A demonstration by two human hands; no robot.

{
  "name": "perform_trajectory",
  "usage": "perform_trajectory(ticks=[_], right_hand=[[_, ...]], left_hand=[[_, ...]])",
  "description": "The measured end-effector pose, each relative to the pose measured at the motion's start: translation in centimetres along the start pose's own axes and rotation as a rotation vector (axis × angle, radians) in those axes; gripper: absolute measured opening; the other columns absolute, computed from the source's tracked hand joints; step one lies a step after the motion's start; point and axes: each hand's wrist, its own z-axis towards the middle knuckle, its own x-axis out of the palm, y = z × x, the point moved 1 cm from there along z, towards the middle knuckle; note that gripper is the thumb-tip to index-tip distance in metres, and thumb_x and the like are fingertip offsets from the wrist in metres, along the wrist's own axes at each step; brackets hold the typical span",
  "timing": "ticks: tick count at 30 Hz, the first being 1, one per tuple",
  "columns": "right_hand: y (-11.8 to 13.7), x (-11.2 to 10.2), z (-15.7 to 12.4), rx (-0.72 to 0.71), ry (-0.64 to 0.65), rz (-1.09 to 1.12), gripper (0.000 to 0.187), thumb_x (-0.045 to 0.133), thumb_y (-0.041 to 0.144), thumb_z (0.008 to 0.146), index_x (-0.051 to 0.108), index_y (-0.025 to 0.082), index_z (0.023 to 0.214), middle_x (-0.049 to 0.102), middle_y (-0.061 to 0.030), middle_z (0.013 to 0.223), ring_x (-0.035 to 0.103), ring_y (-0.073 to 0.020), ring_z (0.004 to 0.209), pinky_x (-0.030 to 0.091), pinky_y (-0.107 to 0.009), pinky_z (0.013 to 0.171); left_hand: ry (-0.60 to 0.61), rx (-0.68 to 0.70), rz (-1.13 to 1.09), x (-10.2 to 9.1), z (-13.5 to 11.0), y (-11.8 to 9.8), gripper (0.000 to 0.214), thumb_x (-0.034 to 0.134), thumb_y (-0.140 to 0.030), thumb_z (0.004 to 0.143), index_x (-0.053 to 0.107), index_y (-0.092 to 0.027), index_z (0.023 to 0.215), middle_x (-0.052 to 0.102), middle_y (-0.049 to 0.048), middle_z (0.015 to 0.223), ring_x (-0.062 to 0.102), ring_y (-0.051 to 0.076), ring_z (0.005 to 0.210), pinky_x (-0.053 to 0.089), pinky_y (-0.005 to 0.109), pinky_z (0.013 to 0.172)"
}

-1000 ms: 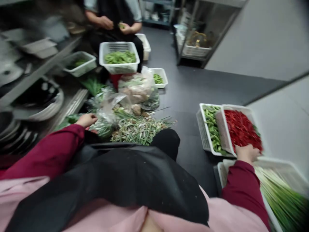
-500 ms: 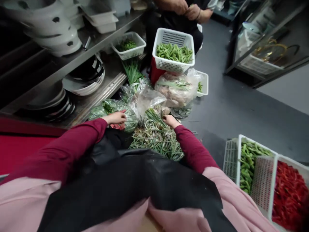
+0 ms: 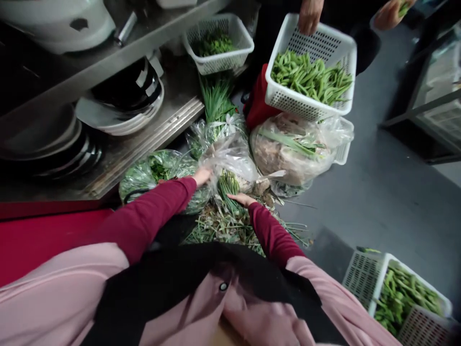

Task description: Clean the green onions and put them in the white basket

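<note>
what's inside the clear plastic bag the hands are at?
A bundle of thin green stalks pokes out of the clear plastic bag. The right hand rests on them; the left hand holds the bag's edge. Deeper contents are hidden by crinkled plastic.
</note>
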Motion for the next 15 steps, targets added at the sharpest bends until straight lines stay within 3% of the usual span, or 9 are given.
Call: perform_trajectory(ticks=[3,7,9,12,15], right_hand=[[0.1,0.3,1.4,-0.053,-0.027,-0.018,0.047,0.089,0.039,0.052,0.072,0.014,0.089,0.074,-0.0105,0.099,0.066,-0.0269,0.104,0.046,-0.034,0.1],[-0.7,1.4,1.5,-0.18,0.076,0.421,0.048,0.08,0.037,0.068,0.067,0.015,0.109,0.073,-0.0076,0.107,0.068,-0.0204,0.101,0.048,-0.033,0.099],[-1.0,1.7,1.2,-0.076,0.184,0.583,0.042,0.077,0.036,0.072,0.067,0.014,0.107,0.075,-0.0075,0.098,0.07,-0.019,0.087,0.053,-0.033,0.091],[-1.0,1.5,0.9,0.176,0.355,0.589,0.032,0.076,0.034,0.074,0.068,0.012,0.096,0.075,-0.0077,0.08,0.07,-0.0191,0.069,0.058,-0.033,0.075],[-0.6,1.5,1.2,0.229,0.366,0.595,0.024,0.073,0.03,0.077,0.067,0.011,0.091,0.073,-0.007,0.071,0.068,-0.0177,0.059,0.058,-0.03,0.065]], left_hand=[[0.009,-0.181,-0.093,-3.7,-1.1,1.1,0.026,0.051,-0.033,0.084,0.062,-0.011,0.075,0.07,0.0145,0.076,0.066,0.021,0.069,0.054,0.03,0.06],[0.124,-0.279,-0.213,-6.3,-4.7,0.2,0.021,0.056,-0.027,0.078,0.065,-0.009,0.072,0.071,0.0126,0.079,0.068,0.023,0.074,0.056,0.037,0.069],[0.122,-0.249,-0.217,-6.9,-6.2,-1.5,0.019,0.054,-0.023,0.076,0.065,-0.01,0.068,0.07,0.0086,0.074,0.066,0.02,0.071,0.055,0.033,0.069],[0.142,-0.159,-0.225,-7.3,-7.6,-4.8,0.019,0.056,-0.026,0.075,0.065,-0.014,0.063,0.07,0.0061,0.071,0.064,0.017,0.067,0.053,0.028,0.066],[0.228,-0.083,-0.19,-7.4,-8.7,-7.4,0.019,0.06,-0.029,0.073,0.068,-0.016,0.062,0.071,0.0071,0.072,0.064,0.016,0.068,0.051,0.026,0.065]])
